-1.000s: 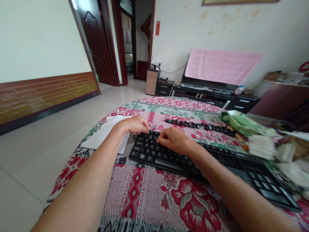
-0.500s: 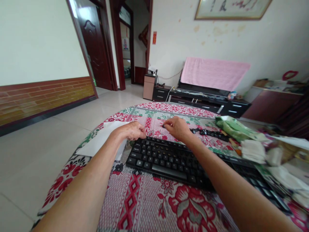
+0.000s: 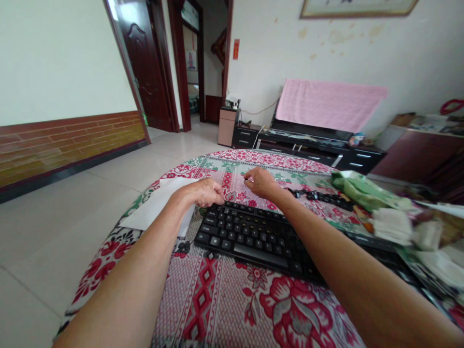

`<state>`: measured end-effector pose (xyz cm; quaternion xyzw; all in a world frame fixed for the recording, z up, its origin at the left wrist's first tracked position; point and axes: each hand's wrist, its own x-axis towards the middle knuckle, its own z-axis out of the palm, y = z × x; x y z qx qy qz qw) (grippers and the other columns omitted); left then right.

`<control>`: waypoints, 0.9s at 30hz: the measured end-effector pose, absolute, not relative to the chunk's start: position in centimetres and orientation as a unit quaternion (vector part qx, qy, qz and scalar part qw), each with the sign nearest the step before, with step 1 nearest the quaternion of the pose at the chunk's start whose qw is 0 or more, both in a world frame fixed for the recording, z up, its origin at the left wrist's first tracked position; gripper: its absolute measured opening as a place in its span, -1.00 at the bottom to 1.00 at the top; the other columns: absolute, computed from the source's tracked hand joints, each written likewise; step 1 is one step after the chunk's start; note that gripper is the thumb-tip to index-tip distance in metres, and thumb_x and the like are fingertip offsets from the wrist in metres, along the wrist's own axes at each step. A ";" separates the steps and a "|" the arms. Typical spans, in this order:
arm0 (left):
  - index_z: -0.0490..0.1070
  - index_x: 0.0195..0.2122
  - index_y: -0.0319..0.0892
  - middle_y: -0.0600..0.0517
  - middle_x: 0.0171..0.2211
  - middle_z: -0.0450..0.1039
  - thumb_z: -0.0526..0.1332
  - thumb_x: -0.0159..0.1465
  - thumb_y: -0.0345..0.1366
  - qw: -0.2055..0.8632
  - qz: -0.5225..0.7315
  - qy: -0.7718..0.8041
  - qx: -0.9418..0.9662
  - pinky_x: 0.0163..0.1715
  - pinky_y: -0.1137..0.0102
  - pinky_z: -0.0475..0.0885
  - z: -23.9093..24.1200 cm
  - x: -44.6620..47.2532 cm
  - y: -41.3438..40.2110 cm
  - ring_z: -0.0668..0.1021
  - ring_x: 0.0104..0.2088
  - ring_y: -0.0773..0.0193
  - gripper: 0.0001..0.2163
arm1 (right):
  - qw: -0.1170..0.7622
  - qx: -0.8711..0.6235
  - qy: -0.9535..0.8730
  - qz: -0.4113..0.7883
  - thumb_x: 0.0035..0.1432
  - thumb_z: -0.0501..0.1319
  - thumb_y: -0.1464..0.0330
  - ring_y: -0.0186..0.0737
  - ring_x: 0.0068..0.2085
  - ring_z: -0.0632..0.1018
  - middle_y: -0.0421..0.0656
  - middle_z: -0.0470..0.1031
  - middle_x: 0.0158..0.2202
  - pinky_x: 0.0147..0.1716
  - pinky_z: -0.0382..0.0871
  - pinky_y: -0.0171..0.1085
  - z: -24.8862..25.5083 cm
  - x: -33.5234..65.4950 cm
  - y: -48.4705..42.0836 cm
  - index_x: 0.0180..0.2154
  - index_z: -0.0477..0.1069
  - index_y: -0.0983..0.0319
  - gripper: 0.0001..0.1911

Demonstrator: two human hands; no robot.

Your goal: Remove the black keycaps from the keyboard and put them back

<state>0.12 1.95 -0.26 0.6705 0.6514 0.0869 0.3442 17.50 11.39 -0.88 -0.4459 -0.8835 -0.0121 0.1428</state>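
A black keyboard (image 3: pixel 250 239) lies on the patterned tablecloth in front of me, with bare key sockets showing among its upper rows. The fingers of my left hand (image 3: pixel 208 193) are closed at the keyboard's far left corner, gripping its edge. Beyond the keyboard, above the cloth, my right hand (image 3: pixel 261 183) pinches a small black keycap (image 3: pixel 247 180) between thumb and fingertips. Several loose black keycaps (image 3: pixel 328 198) lie in a strip to the right of that hand. My right forearm covers part of the keyboard's right side.
White paper (image 3: pixel 154 205) lies under and beside my left forearm. At the right are a green cloth-like bundle (image 3: pixel 366 191), a folded whitish cloth (image 3: pixel 391 224) and other clutter. Past the round table (image 3: pixel 213 314) stands a low black cabinet (image 3: pixel 311 150) with a pink towel (image 3: pixel 329 104) over a screen.
The view has shifted slightly, so the scene sits a little to the right. My right hand has turned a little, keycap still pinched; my left hand stays at the keyboard's corner.
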 end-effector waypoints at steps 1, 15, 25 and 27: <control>0.33 -0.38 -0.16 0.10 -0.68 0.19 0.06 -0.07 -0.22 0.344 0.086 0.651 0.671 -0.72 0.52 0.11 -0.2 0.1 1.9 0.25 -0.69 0.45 -0.77 | 0.163 -0.420 -0.893 0.003 -0.08 0.01 0.35 -0.25 -0.34 0.38 -0.08 0.42 -0.36 -0.35 0.19 -0.30 -0.4 17.8 10.7 -0.32 0.39 0.26 -0.73; 0.34 -0.40 -0.15 0.10 -0.65 0.21 0.07 -0.09 -0.20 0.344 0.083 0.645 0.678 -0.70 0.53 0.09 -0.4 0.0 2.0 0.25 -0.67 0.45 -0.76 | 0.118 -0.302 -0.891 0.318 -0.12 0.07 0.38 -0.43 -0.52 0.35 -0.23 0.40 -0.53 -0.55 0.20 -0.43 0.0 21.2 2.1 -0.43 0.38 0.26 -0.84; 0.34 -0.41 -0.14 0.10 -0.68 0.18 0.07 -0.09 -0.20 0.341 0.081 0.650 0.675 -0.71 0.51 0.07 -0.4 0.2 2.1 0.24 -0.68 0.44 -0.77 | 0.129 -0.321 -0.911 0.224 -0.10 0.05 0.34 -0.43 -0.56 0.34 -0.23 0.42 -0.57 -0.59 0.15 -0.41 -0.7 21.3 2.5 -0.48 0.43 0.23 -0.80; 0.34 -0.42 -0.14 0.10 -0.67 0.19 0.07 -0.09 -0.20 0.341 0.086 0.646 0.678 -0.71 0.51 0.07 -0.5 0.1 2.2 0.24 -0.68 0.43 -0.78 | 0.116 -0.345 -0.905 0.220 -0.11 0.06 0.31 -0.43 -0.59 0.32 -0.22 0.40 -0.60 -0.63 0.12 -0.41 -0.8 21.4 2.7 -0.51 0.42 0.24 -0.80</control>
